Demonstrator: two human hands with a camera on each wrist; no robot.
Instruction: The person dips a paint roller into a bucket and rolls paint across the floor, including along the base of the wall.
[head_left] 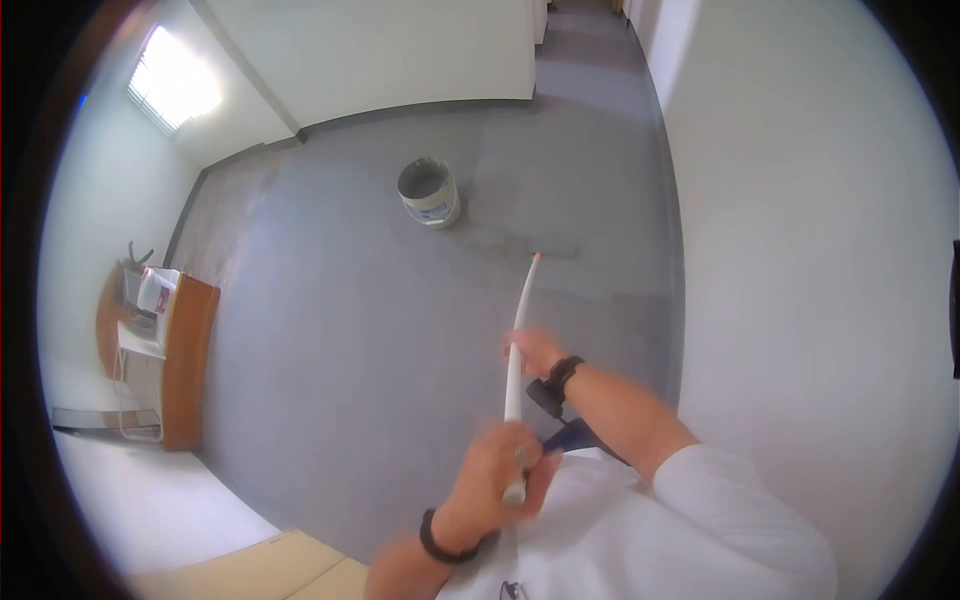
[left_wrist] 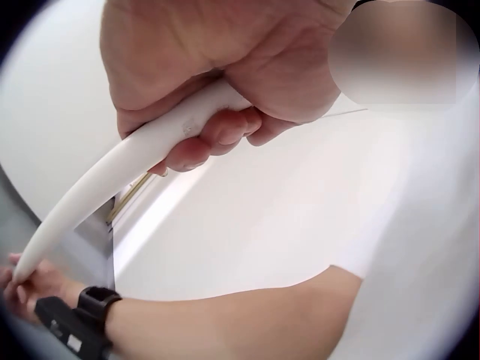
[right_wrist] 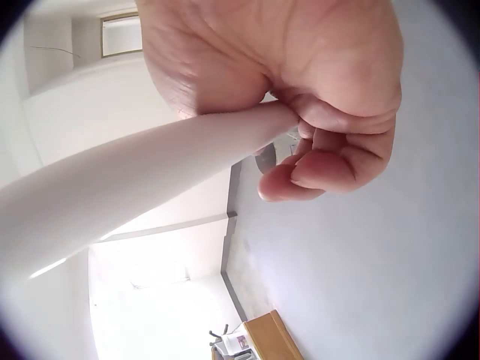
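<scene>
A long white pole [head_left: 513, 385] runs from near my body out to a paint roller [head_left: 556, 251] lying on the grey floor. My left hand [head_left: 500, 470] grips the pole close to its near end, fingers curled round it. Further along, my right hand [head_left: 537, 352] holds the same pole. In the left wrist view, the left hand [left_wrist: 225, 60] wraps the white shaft [left_wrist: 112, 172]. The right wrist view has the right hand [right_wrist: 300, 82] with the pole [right_wrist: 150, 165] passing into its curled fingers. Darker grey shows on the floor round the roller.
A white bucket [head_left: 437, 212], grey inside, stands on the floor left of the roller. A white wall [head_left: 800, 250] rises close on the right. At the left are a wooden piece of furniture [head_left: 190, 360] and a small white bucket [head_left: 152, 292]. A passage [head_left: 595, 50] leads off at the back.
</scene>
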